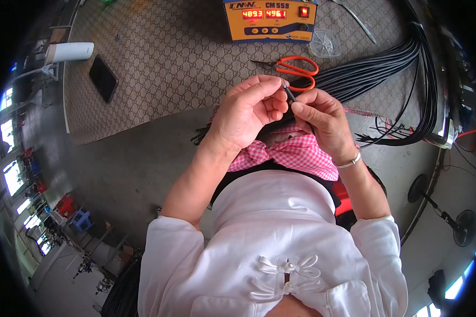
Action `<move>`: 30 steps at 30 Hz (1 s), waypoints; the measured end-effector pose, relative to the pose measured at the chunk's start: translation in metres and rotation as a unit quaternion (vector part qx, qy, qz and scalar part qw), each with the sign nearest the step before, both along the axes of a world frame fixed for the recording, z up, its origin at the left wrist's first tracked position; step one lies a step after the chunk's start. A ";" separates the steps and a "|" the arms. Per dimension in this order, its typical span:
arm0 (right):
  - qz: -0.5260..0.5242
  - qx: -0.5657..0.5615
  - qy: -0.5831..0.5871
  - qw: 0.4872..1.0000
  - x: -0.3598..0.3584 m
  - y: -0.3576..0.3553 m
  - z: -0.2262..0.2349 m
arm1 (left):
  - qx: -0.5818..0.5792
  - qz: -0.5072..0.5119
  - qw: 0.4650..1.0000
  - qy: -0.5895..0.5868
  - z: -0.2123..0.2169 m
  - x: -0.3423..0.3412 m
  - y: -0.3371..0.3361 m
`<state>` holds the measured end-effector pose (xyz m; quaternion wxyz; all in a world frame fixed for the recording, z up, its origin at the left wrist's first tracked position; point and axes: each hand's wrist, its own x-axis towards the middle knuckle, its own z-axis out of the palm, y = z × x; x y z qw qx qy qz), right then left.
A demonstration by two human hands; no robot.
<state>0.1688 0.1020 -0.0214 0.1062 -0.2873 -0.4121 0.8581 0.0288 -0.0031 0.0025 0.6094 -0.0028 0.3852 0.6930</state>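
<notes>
My right hand (323,119) holds a black cable (290,95) between thumb and fingers, a short length of it standing out toward the upper left. At the cable's tip, the thumb and forefinger of my left hand (253,108) pinch together on what look like its thin inner wires; these are too small to make out well. Just beyond my hands, orange-handled scissors (296,69) lie on the table, blades pointing left. A thick bundle of black cables (373,71) stretches from beside the scissors to the far right and droops over the edge.
A patterned cloth (169,58) covers the table. On it are a yellow-and-blue device with a red display (269,21), a clear plastic dish (325,43), tweezers (360,24), a phone (103,78) and a white bottle (71,52). A pink checked cloth (285,156) covers my lap.
</notes>
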 end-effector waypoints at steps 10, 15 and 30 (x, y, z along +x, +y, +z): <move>-0.015 0.010 -0.002 1.000 -0.001 -0.001 0.000 | -0.008 0.022 0.998 0.063 0.002 0.005 0.001; -0.013 0.070 -0.015 0.997 0.000 0.000 0.003 | 0.012 0.006 1.000 -0.020 -0.004 -0.001 -0.001; 0.045 0.760 -0.123 0.637 -0.001 0.096 0.042 | -0.073 -0.001 0.993 0.096 -0.014 0.006 -0.012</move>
